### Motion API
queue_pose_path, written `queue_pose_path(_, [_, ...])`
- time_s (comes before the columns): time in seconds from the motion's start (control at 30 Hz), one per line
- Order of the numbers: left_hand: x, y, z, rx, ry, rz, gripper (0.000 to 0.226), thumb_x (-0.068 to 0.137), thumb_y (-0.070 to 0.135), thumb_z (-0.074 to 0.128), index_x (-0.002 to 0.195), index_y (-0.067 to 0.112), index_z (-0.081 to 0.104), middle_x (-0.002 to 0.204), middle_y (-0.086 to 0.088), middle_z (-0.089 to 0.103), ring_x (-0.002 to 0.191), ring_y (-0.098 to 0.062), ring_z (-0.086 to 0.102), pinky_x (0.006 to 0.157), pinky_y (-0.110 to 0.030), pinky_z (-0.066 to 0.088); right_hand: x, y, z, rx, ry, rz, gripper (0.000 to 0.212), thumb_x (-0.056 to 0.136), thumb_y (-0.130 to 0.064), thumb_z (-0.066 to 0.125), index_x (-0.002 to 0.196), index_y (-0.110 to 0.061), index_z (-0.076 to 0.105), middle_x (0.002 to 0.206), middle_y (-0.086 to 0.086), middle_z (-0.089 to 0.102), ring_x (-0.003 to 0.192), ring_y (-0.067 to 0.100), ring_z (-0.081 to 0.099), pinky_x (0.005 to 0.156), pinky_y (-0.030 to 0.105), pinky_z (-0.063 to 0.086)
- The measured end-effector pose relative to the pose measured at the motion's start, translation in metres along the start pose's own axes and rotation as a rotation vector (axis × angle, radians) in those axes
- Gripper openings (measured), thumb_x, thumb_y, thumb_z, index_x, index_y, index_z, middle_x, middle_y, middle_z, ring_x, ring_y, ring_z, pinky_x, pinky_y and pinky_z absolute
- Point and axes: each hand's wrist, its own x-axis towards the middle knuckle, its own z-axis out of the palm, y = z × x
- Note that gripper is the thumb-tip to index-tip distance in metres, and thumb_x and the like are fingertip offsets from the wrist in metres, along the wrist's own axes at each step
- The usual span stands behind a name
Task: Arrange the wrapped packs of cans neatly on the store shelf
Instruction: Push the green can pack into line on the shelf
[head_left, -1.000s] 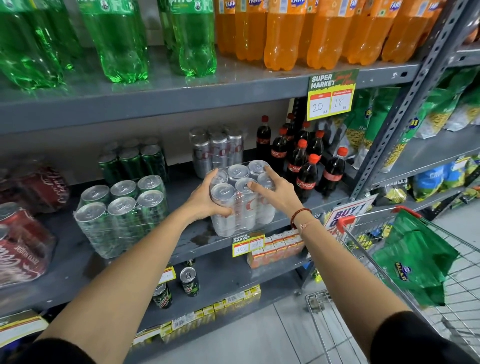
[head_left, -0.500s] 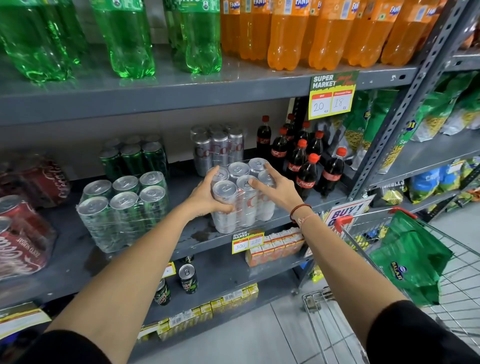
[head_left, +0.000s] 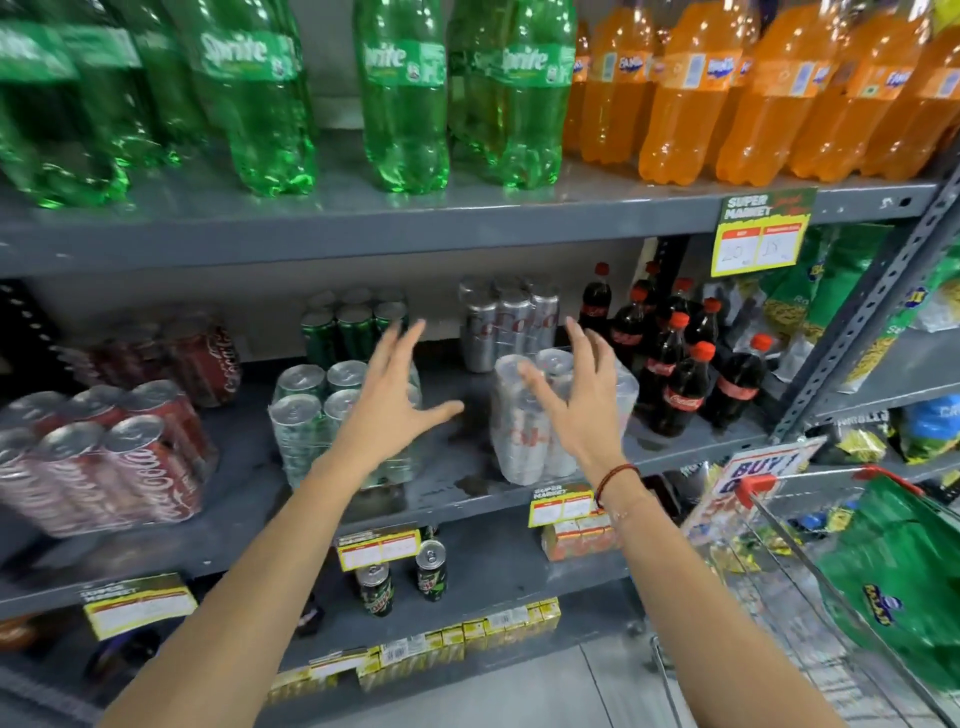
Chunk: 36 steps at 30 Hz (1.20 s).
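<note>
A wrapped pack of silver cans (head_left: 524, 436) stands upright near the front edge of the grey middle shelf (head_left: 457, 493). My right hand (head_left: 582, 400) hovers in front of it, fingers spread, holding nothing. My left hand (head_left: 395, 405) is open too, raised in front of a wrapped pack of green cans (head_left: 301, 415) to the left. A wrapped pack of red cola cans (head_left: 104, 457) lies tilted at the far left. More silver cans (head_left: 506, 322), green cans (head_left: 348, 327) and red cans (head_left: 208, 358) stand at the back of the shelf.
Small cola bottles (head_left: 675, 364) crowd the shelf right of the silver pack. Large green and orange bottles (head_left: 405, 98) fill the shelf above. Two loose cans (head_left: 405, 571) and juice cartons sit on lower shelves. A wire trolley (head_left: 831, 561) with a green bag stands at my right.
Both hands have let go of the silver pack and pulled back with fingers spread. The pack now stands on the shelf. The camera has moved closer and tilted up.
</note>
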Motion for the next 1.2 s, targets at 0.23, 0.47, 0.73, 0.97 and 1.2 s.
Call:
queue_pose_path(0.23, [-0.028,-0.074,-0.070,0.134,0.037,-0.359,0.114,0.058,0.051,0.081,0.148,0.033,0.014,0.158,-0.014,-0.001,0.146,-0.032,0.001,0.114,-0.054,0.020,-0.006,-0.046,0.097,0.059,-0.443,0.088,0.087,0.073,-0.069,0.055,0.146,-0.039,0.021,0.156,0.010,0.014,0.140,0.030,0.025,0.108,0.040,0.033])
queue_pose_path(0.47, [-0.032,-0.108,-0.073,-0.107,-0.167,-0.514,0.126,0.052,0.042,0.087,0.150,0.029,0.009,0.154,-0.007,0.029,0.139,-0.026,0.031,0.107,-0.040,0.033,0.009,-0.044,0.156,0.063,-0.733,0.317,0.099,0.069,-0.046,0.079,0.148,-0.029,0.023,0.150,0.015,0.032,0.141,0.032,0.027,0.113,0.046,0.029])
queue_pose_path(0.73, [-0.035,-0.115,-0.069,-0.057,-0.159,-0.486,0.122,0.056,0.026,0.089,0.149,0.030,0.011,0.142,-0.015,0.046,0.134,-0.032,0.038,0.105,-0.045,0.037,0.009,-0.037,0.145,-0.134,-0.765,0.133,0.119,0.053,-0.028,0.091,0.149,-0.030,0.020,0.149,0.009,0.039,0.139,0.026,0.032,0.113,0.033,0.024])
queue_pose_path(0.97, [-0.051,-0.106,-0.063,-0.071,-0.173,-0.479,0.122,0.057,0.025,0.089,0.147,0.040,0.009,0.136,-0.015,0.051,0.131,-0.031,0.040,0.103,-0.044,0.039,-0.006,-0.034,0.129,-0.110,-0.714,0.143,0.114,0.056,-0.019,0.090,0.147,-0.032,0.023,0.146,0.007,0.044,0.139,0.028,0.032,0.116,0.042,0.025])
queue_pose_path(1.2, [-0.065,-0.102,-0.063,-0.053,-0.170,-0.474,0.121,0.057,0.027,0.089,0.146,0.043,0.008,0.136,-0.017,0.049,0.131,-0.033,0.038,0.102,-0.044,0.036,-0.019,-0.036,0.120,-0.123,-0.709,0.137,0.112,0.058,-0.019,0.089,0.148,-0.032,0.023,0.145,0.010,0.045,0.137,0.027,0.036,0.114,0.034,0.028])
